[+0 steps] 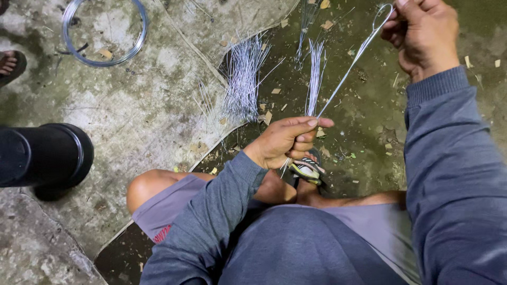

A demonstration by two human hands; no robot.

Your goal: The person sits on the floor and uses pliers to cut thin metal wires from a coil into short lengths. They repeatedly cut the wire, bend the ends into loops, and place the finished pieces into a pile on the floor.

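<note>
Head view, looking down past a grey sweatshirt and grey shorts to a dirty concrete floor (158, 116).

Left hand (285, 141) low in the middle, fingers curled shut around the lower end of a thin doubled wire (346, 71), thumb pressed along the top. Right hand (425, 34) up at the top right, closed in a pinch on the wire's looped upper end. Wire stretched taut and slanting between the two hands, clear of the floor.

Under the left hand, a foot in a striped sandal (307, 170); bare knee (150, 184) to the left of it.

On the floor beyond the hands, a fanned heap of cut wire pieces (243, 79), with a smaller bunch (315, 79) just right of it, close behind the taut wire. Coil of wire (104, 32) lying flat at the top left, well apart from both hands. Black pipe (45, 155) lying at the left edge. Part of another person's sandalled foot (9, 66) at the far left edge. Small wood chips scattered about the darker ground.
</note>
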